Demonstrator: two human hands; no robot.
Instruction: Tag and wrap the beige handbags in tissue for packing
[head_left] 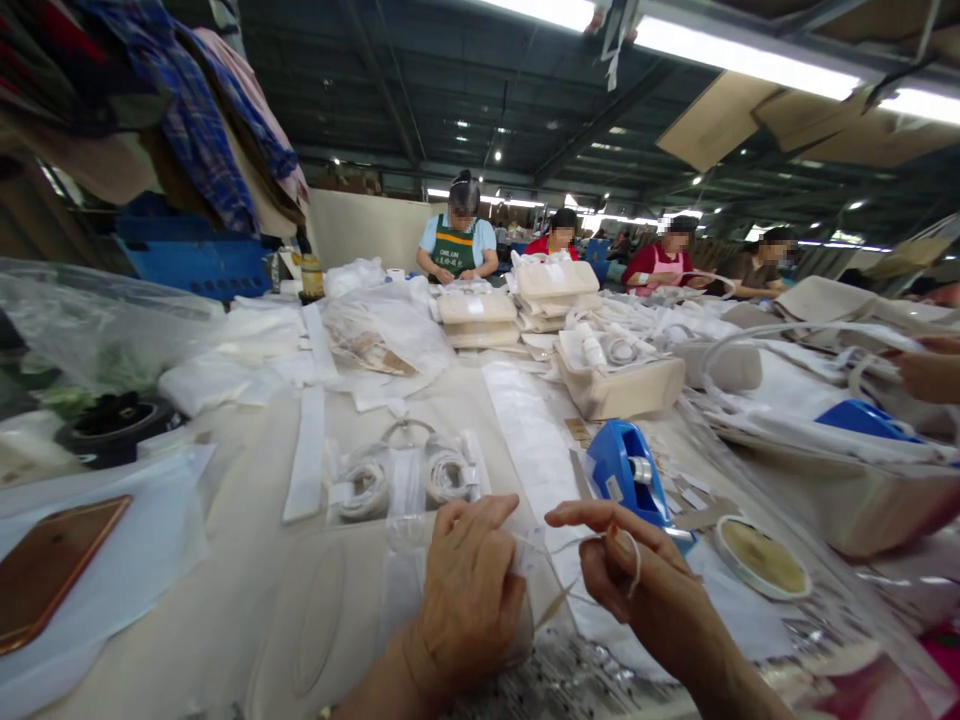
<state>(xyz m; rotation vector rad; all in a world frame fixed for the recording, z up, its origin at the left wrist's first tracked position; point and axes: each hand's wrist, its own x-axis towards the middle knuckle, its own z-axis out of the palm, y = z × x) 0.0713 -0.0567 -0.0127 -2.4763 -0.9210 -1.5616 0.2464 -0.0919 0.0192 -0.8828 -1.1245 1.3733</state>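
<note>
**A:** Start at the lower left of the frame. What lies there?

**B:** A copper-coloured phone point(52, 565) lies flat on a white sheet on the worktop point(247, 560). Above it, at mid-left, is a black roll point(112, 425). Towards the centre, a long white strip point(307, 455) points away from the camera, just beside a clear pouch of coiled cords point(405, 480).

**A:** And the hands?

**B:** Both are at the bottom centre, near each other but apart. The left hand point(469, 585) has its fingers curled closed. A thin white cord point(635, 562) comes out from between them. Whether they also press on something underneath, I cannot tell.

**A:** Where does the cord go?

**B:** It runs rightward across the gap, its long axis almost level in the frame, to the right hand point(637, 585). There it loops round one bent finger. That hand's index finger points left and the other fingers are folded in on the cord. So the cord is held at both ends, with the loop on the right hand's side.

**A:** What is further right?

**B:** A blue tape dispenser point(630, 480) sits just behind the right hand. A round tin point(761, 555) is at the lower right, and beige bags point(622, 385) are stacked past the dispenser. Another person's hand point(930, 370) enters at the right edge. Across the upper centre, co-workers point(457, 245) sit along the far side of the worktop.
</note>
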